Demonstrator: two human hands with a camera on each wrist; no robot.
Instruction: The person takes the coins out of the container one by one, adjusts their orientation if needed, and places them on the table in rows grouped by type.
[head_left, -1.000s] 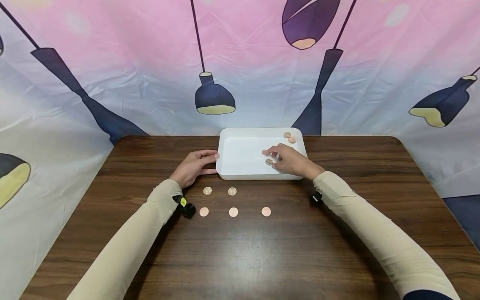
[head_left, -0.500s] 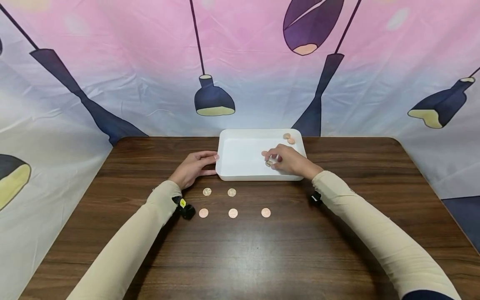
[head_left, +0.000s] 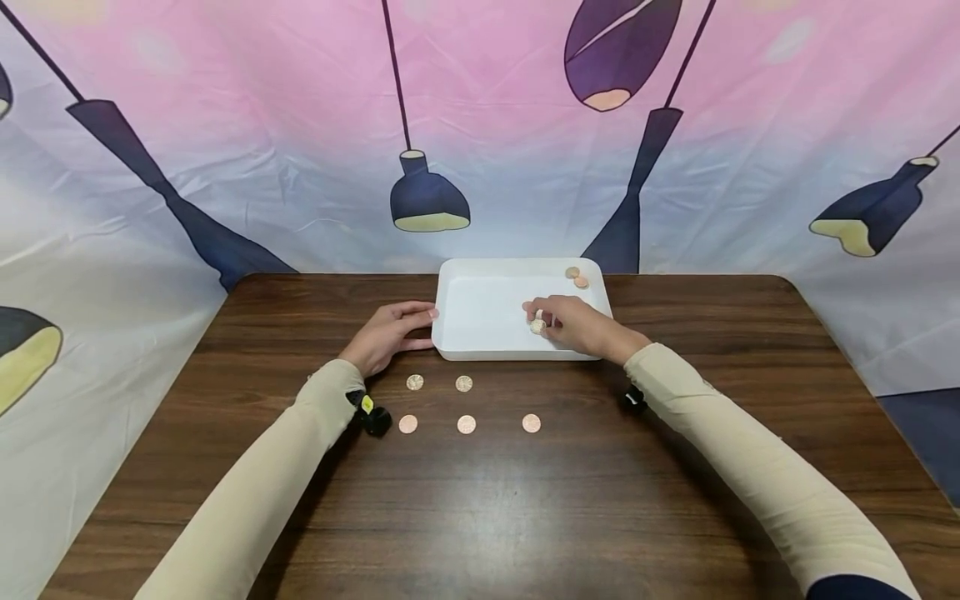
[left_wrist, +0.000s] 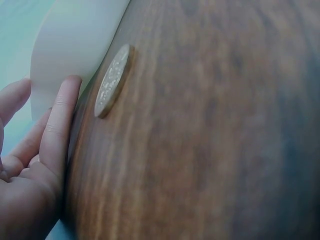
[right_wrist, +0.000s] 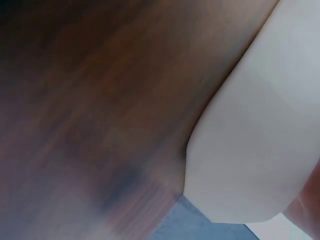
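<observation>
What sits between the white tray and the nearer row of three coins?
One coin and, to its right, a second coin, both on the brown table, seen in the head view.

A shallow white rectangular tray [head_left: 480, 304] lies flat, the left hand [head_left: 381, 335] touching its left side. Inside, the right hand [head_left: 577, 323] pinches a gold-toned coin [head_left: 537, 327]. Two coins [head_left: 581, 282] lie together in the far right corner; five flat coins [head_left: 467, 424] form two rows in front.

The tray [head_left: 480, 308] looks smooth plastic, coins [head_left: 467, 425] embossed metal — the table [head_left: 495, 508] glossy wood.
</observation>
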